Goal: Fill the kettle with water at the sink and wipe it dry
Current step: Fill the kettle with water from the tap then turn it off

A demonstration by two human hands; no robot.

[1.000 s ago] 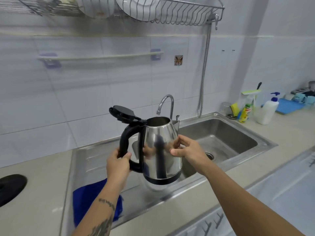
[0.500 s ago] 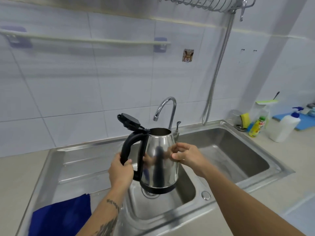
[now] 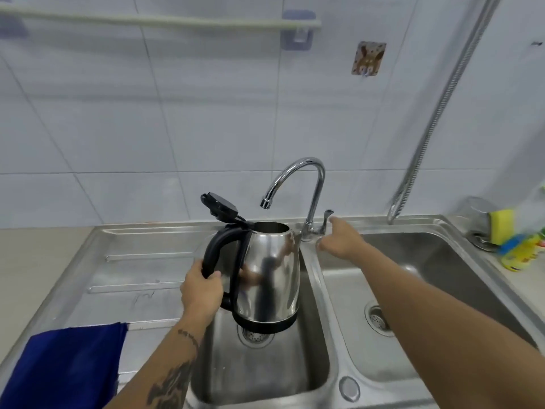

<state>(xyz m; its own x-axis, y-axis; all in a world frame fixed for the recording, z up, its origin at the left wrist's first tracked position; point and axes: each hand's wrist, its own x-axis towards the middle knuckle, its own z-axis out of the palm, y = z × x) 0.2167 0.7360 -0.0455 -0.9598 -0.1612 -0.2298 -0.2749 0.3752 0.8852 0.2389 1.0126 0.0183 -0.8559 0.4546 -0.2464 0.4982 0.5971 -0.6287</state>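
Note:
A steel kettle with a black handle and its black lid flipped open hangs over the small left sink basin. My left hand grips the kettle's handle. The chrome faucet curves above, its spout just over the kettle's open mouth. No water is running. My right hand reaches, fingers apart, to the faucet's small lever and holds nothing. A dark blue cloth lies on the drainboard at the lower left.
The larger right basin lies beside the small one. A yellow sponge and a bottle sit at the far right rim. A metal hose hangs on the tiled wall, and a towel rail runs above.
My right hand has let go of the kettle's body and moved right to the faucet lever. My left hand has carried the kettle forward under the spout. The view has tilted down.

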